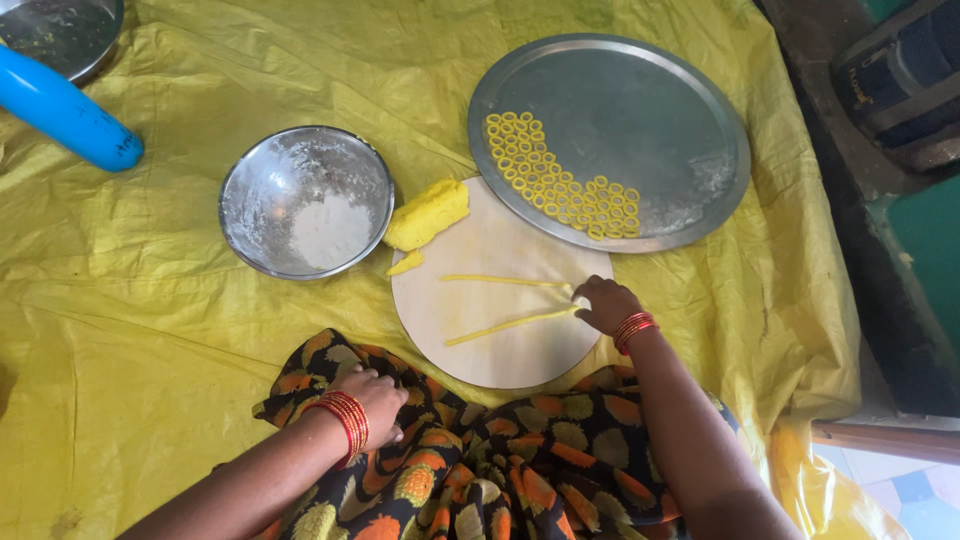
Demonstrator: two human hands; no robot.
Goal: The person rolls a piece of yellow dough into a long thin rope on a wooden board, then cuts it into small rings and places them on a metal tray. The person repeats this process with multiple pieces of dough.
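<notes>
Fingertips (585,296) hidden, perhaps pinching dough strips (512,322), left hand (375,398) on cloth (520,450)

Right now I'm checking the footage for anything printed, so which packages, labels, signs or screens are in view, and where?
Blue tube: top left on the yellow sheet, a rounded cylinder with small dark print near its end.
Dark case: top right corner, off the sheet, black with a faint pale mark.
No packages, signs or screens show.
</notes>
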